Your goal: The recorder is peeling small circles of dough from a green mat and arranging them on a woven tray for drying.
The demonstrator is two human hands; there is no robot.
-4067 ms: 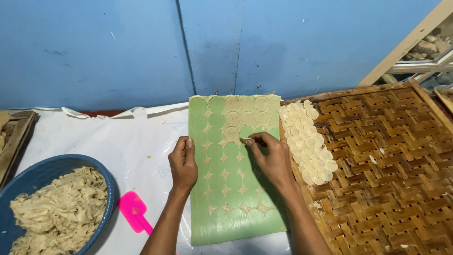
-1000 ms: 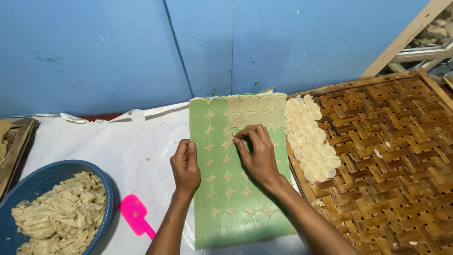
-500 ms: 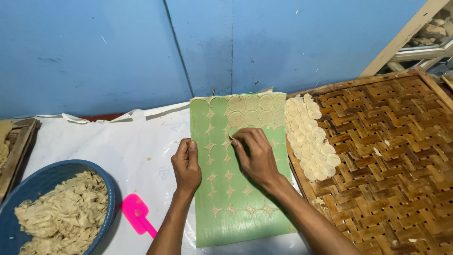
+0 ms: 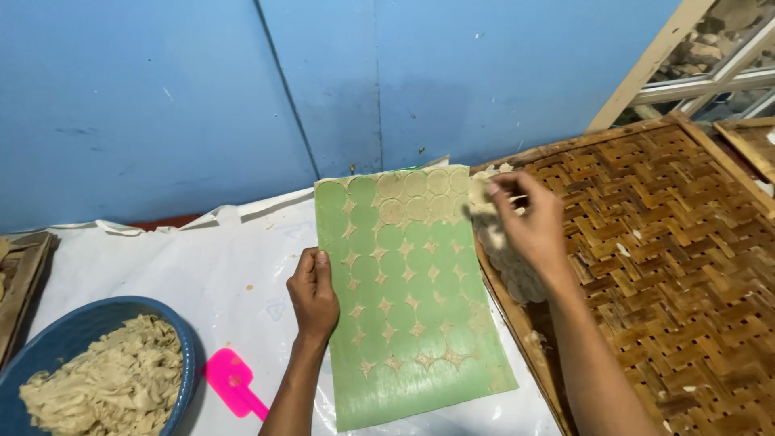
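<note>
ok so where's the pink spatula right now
In the head view, the pink spatula lies at the lower left on the white sheet, between the blue bowl of dough and the left forearm, apart from both hands.

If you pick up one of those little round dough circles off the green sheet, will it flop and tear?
Probably floppy: the thin pale round dough discs lie flat on the green rectangular sheet, so they look soft. Likely light too, since the right hand lifts one with just its fingers. They may tear or stick, judging by the scraps left between the circles.
</note>
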